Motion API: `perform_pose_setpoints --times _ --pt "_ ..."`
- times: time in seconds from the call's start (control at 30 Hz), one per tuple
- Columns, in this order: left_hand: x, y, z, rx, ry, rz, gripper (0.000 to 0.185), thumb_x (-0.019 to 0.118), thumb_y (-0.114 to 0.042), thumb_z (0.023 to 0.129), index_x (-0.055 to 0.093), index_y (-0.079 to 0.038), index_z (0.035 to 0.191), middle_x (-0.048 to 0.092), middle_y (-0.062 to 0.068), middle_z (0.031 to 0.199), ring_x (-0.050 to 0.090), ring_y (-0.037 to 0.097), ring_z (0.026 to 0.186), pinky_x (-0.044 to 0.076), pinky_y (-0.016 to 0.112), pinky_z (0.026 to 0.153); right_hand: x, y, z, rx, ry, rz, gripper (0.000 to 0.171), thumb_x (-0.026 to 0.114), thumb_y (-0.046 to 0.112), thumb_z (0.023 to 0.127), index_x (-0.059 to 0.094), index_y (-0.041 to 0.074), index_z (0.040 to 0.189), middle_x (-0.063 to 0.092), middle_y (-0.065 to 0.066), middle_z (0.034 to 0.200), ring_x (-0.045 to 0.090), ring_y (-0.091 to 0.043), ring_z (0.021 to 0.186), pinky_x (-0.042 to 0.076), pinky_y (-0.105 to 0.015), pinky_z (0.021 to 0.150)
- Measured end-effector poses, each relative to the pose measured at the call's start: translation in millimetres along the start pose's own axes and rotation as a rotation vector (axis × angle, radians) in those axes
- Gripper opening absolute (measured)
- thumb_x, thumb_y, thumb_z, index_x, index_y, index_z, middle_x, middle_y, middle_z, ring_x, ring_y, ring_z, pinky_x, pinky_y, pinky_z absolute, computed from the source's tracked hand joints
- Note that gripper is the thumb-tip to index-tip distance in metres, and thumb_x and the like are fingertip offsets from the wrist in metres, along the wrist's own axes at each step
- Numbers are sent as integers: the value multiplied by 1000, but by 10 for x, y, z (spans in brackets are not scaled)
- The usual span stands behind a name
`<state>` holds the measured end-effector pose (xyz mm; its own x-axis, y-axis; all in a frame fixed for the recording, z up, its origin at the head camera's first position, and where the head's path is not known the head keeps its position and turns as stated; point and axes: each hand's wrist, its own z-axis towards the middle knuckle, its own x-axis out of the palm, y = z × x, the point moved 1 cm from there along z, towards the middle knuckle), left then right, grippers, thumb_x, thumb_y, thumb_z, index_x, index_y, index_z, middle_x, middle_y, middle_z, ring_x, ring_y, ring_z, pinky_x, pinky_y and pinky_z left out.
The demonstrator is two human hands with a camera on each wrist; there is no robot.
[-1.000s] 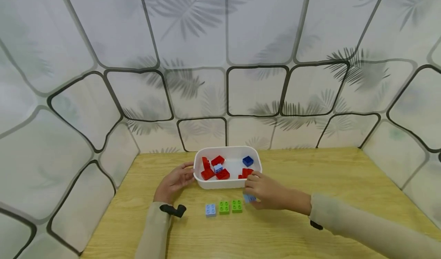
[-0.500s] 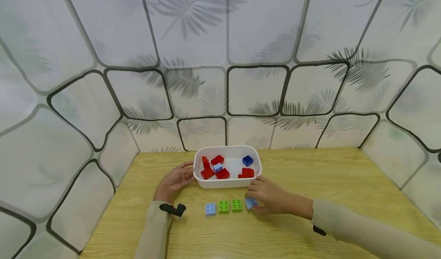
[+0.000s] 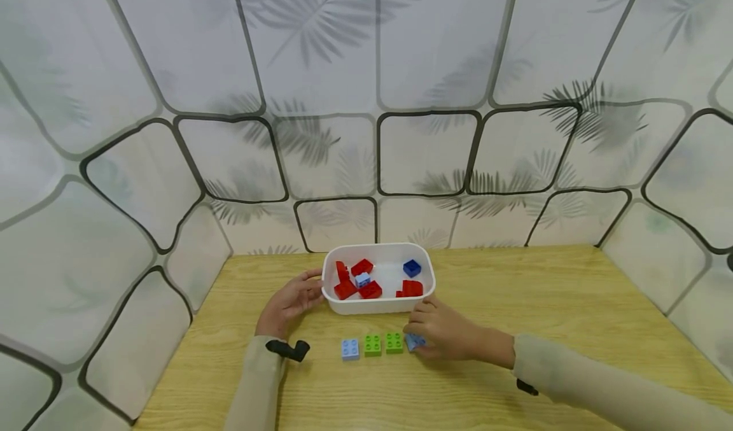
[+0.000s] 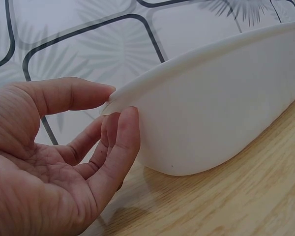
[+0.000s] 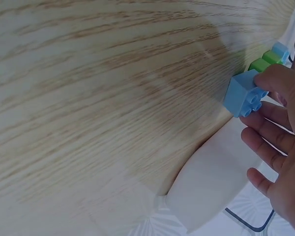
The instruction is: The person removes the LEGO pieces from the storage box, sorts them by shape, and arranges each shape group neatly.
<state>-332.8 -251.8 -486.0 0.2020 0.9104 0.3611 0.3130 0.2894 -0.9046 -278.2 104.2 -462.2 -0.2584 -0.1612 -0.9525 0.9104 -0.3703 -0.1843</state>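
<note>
My right hand point(image 3: 438, 330) pinches a light blue toy brick point(image 5: 246, 93) between thumb and fingers, low over the table, at the right end of a row. The row holds two green bricks point(image 3: 383, 344) and, at its left end, another light blue brick point(image 3: 350, 349), all studs up. My left hand point(image 4: 73, 142) grips the left end of a white tub point(image 4: 187, 108), one digit on the rim and bent fingertips against the wall below it. Inside the tub lie several red bricks point(image 3: 370, 289), one light blue brick point(image 3: 363, 280) and a dark blue brick point(image 3: 411, 268).
The tub stands near the back of the wooden table point(image 3: 515, 291), close to a patterned curtain point(image 3: 424, 151) that encloses the back and both sides. Bare wood lies in front of the row and to its right.
My right hand has come down from the tub's front rim toward the row, bringing the light blue brick beside the right-hand green one. My left hand and the tub have stayed put.
</note>
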Motion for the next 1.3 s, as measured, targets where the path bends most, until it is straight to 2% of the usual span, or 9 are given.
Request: perform_pose_setpoints --times 0.57,0.93,1.13,1.3 --pt "-7 -4 -14 7 5 -36 53 49 -2 106 27 3 154 65 2 115 67 10 89 59 23 81 19 21 43 46 104 4 30 76 38 90 75 18 113 71 6 103 56 -13 99 47 -38 97" --pt "-16 9 4 2 -11 -6 52 50 -2 105 30 2 152 65 1 112 67 10 88 59 23 80 -18 37 57 39 99 -8 33 76 41 90 75 18 113 71 6 103 57 -13 100 48 -40 98" --pt "-7 3 -8 8 -4 -25 51 50 -2 105 30 3 151 65 2 113 67 10 89 59 23 81 -70 35 84 25 57 -5 30 78 36 88 75 16 110 72 4 103 59 -15 101 49 -44 99" --pt "-20 12 0 10 3 -25 52 50 -2 106 29 2 153 65 1 114 67 10 90 59 23 82 -127 -8 137 -14 -38 -37 31 81 35 84 75 15 107 72 4 101 61 -16 100 49 -44 96"
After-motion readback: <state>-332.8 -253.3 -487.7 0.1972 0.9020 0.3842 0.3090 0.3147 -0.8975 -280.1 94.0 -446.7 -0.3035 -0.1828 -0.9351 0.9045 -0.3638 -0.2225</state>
